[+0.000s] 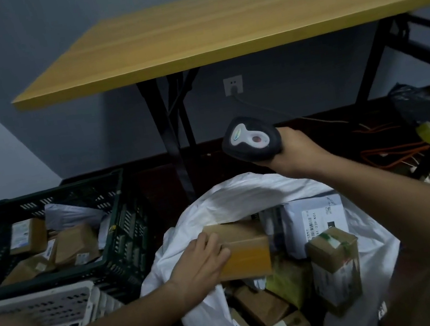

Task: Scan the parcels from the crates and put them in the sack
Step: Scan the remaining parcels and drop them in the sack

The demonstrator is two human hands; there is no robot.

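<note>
Nearest the camera, the white sack [242, 195] is standing open with boxes piling up inside it, and the left hand [197, 263] is holding a brown parcel [240, 247] over its near-left rim, fingers spread along the box's side and top rather than wrapped right round it. That loose hold is the main risk: the box looks to be sitting half on the folded cloth of the rim, so on release it could be sliding outward onto the floor instead of in. A tall taped box [335, 265] is leaning among the others just right of it, and a heavy drop might be toppling it or crushing the grey mailer [315, 219] behind. Farther out, the right hand [294, 148] is gripping the scanner [250, 139] above the sack's far edge, its head pointing away from the held parcel, so I cannot tell whether this one has been read; bagging it unscanned would be the costlier slip. To the left, the dark crate [121, 222] is holding more parcels waiting, with a pale crate [47, 310] in front of it
</note>
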